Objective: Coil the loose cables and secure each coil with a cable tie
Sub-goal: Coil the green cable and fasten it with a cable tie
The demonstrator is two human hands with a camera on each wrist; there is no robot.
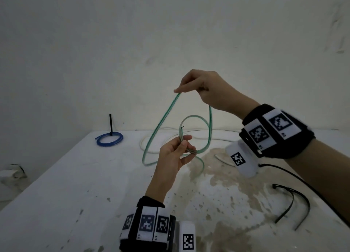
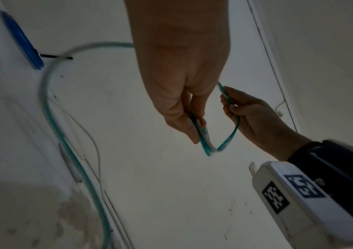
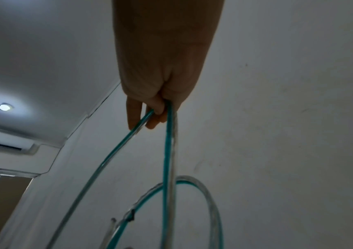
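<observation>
A clear green-striped cable (image 1: 161,123) hangs in the air over the white table (image 1: 56,185). My left hand (image 1: 176,151) pinches a small loop of it (image 1: 195,136) between thumb and fingers; the left wrist view shows the same pinch (image 2: 194,124). Higher up, my right hand (image 1: 198,89) grips the cable (image 3: 166,134) at the top of a long bend, with both strands dropping from its fingers (image 3: 145,114). The slack trails down onto the table (image 1: 149,162). Two black cable ties (image 1: 295,204) lie at the right.
A blue coil (image 1: 109,139) with an upright black tie (image 1: 110,125) sits at the back left. A loose white cable (image 1: 151,138) runs along the table's far side. A black wire (image 1: 295,178) trails from my right wrist. Brown stains (image 1: 217,185) mark the table's middle.
</observation>
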